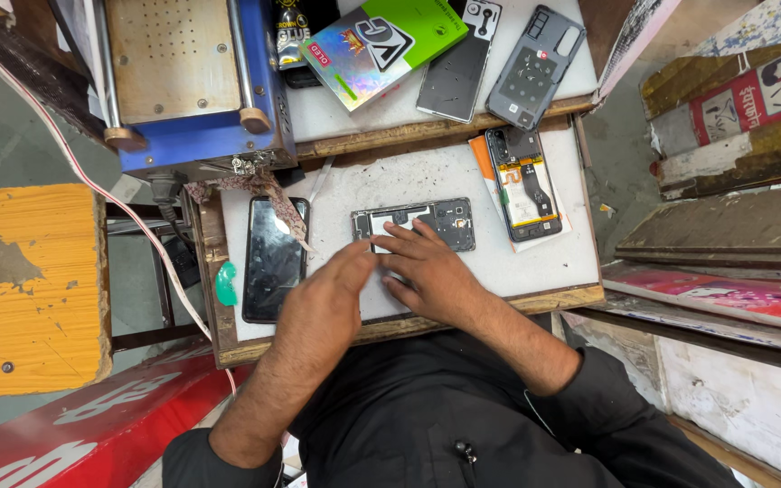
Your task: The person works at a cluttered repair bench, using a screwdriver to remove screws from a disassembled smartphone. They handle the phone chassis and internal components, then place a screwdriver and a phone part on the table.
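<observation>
Your open right hand (431, 276) pressed flat on the dark rectangular phone frame (427, 221) lying mid-counter (535, 271); your left hand (323, 298) hovered beside it, fingers loose, gripping nothing; the frame looked stripped, its reassembly remaining.

head cam, looks straight down, close over white worktop (517, 262).
</observation>
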